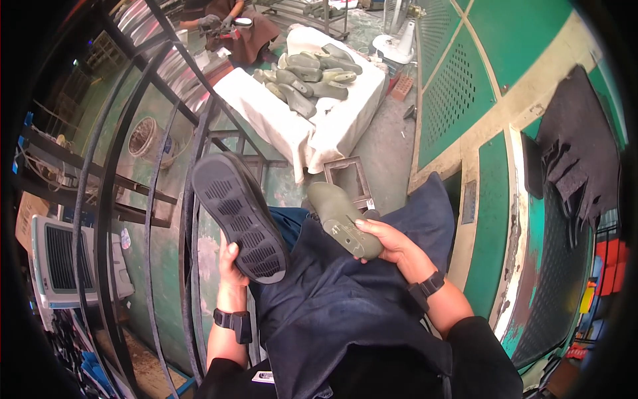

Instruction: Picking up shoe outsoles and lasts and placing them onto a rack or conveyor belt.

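Observation:
A black shoe [240,216] is held up by my left hand [232,267], its patterned sole facing me. The thumb lies along the sole's edge near the lower end, and the other fingers are hidden behind the shoe. My right hand [392,245] grips an olive-green shoe last [340,223] by its lower end, thumb on top and fingertips underneath. Faint marks and small holes show on the last. Shoe and last are apart, both above the dark blue apron [332,299] on my lap.
Ahead, many olive shoe lasts [302,74] lie piled on a cloth-covered table [256,110]. Behind it a gloved person [246,30] works. Black metal rack bars [119,199] stand close on my left; a green cabinet [458,86] rises on my right. A square metal frame [347,178] stands near the table.

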Tool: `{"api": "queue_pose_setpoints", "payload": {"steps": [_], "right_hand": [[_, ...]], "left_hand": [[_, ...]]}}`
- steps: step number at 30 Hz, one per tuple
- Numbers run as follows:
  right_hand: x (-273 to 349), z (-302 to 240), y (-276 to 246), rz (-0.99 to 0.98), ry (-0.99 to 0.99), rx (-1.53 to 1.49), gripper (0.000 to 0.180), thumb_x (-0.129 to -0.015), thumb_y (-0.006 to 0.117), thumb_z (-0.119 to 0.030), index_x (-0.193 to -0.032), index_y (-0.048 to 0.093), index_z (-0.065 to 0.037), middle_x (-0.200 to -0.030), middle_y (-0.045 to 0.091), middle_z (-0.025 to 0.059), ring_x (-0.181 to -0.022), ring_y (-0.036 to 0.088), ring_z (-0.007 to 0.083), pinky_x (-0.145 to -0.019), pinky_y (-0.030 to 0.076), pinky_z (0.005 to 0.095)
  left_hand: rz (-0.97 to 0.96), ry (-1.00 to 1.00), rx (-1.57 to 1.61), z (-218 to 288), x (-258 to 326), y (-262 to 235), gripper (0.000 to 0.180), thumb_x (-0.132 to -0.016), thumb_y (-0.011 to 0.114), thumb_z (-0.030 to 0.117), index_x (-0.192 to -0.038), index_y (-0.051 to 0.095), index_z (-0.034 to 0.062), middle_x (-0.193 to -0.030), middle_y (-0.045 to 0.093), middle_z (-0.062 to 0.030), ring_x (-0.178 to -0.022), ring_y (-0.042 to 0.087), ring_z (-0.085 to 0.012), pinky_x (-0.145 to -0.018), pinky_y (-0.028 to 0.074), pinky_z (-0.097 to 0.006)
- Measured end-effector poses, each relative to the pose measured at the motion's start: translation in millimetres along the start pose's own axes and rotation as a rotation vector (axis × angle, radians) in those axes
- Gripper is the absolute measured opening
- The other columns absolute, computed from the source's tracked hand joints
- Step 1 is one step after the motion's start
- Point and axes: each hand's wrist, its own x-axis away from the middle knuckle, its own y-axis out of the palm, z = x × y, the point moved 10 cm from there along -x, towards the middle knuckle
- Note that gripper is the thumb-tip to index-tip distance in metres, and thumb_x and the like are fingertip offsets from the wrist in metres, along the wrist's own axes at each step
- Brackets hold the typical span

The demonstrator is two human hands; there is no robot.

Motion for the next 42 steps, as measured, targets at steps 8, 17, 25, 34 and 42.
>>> {"api": "queue_pose_setpoints", "payload": {"steps": [8,17,25,34,42], "right_hand": [[-65.6,-59.8,-21.1,0.086,-0.062,-0.172,0.047,-0.100,0.059,-0.047,-0.125,0.059,-0.006,-0.101,0.071,0.0119,-0.076,0.069,0.0249,-0.062,0.056,0.0391],[-300.2,-236.4,-59.1,0.371,-0.400,-0.379,0.054,-0.101,0.057,-0.031,-0.144,0.042,-0.002,-0.135,0.058,0.0226,-0.118,0.062,0.0350,-0.091,0.057,0.0400],[-291.8,-171.3,18.1,0.042,-0.384,0.338,0.038,-0.101,0.058,-0.027,-0.128,0.063,-0.001,-0.124,0.068,0.0161,-0.103,0.071,0.0254,-0.086,0.058,0.0352],[-144.9,-76.1,44.5,-0.112,-0.129,0.269,0.041,-0.104,0.054,-0.028,-0.134,0.057,0.000,-0.110,0.068,0.0119,-0.094,0.071,0.0216,-0.080,0.058,0.0338],[-40.9,-22.7,137.6,-0.473,0.081,0.147,0.072,-0.105,0.042,-0.054,-0.149,0.040,0.002,-0.128,0.064,0.0162,-0.108,0.068,0.0238,-0.088,0.057,0.0341]], "left_hand": [[0.077,0.025,-0.111,-12.3,5.0,-21.5,0.101,-0.072,0.082,0.046,-0.148,0.034,-0.0003,-0.132,0.057,-0.0170,-0.119,0.061,-0.0303,-0.102,0.052,-0.043],[0.188,-0.083,0.077,-25.3,4.1,-39.7,0.101,-0.066,0.091,0.036,-0.144,0.039,-0.0031,-0.130,0.060,-0.0168,-0.115,0.064,-0.0306,-0.098,0.056,-0.042],[0.112,-0.131,-0.004,-29.6,6.2,-33.5,0.113,-0.066,0.091,0.041,-0.152,0.031,-0.0009,-0.140,0.054,-0.0148,-0.125,0.056,-0.0275,-0.107,0.046,-0.041],[0.067,-0.039,-0.098,2.8,11.5,-0.1,0.122,-0.066,0.087,0.031,-0.160,0.015,0.0048,-0.155,0.038,-0.0164,-0.141,0.041,-0.0311,-0.117,0.033,-0.044],[-0.133,0.526,-0.930,97.8,53.3,60.0,0.126,-0.067,0.089,0.023,-0.163,0.009,0.0247,-0.153,0.040,-0.0267,-0.136,0.048,-0.0402,-0.112,0.039,-0.051]]}}
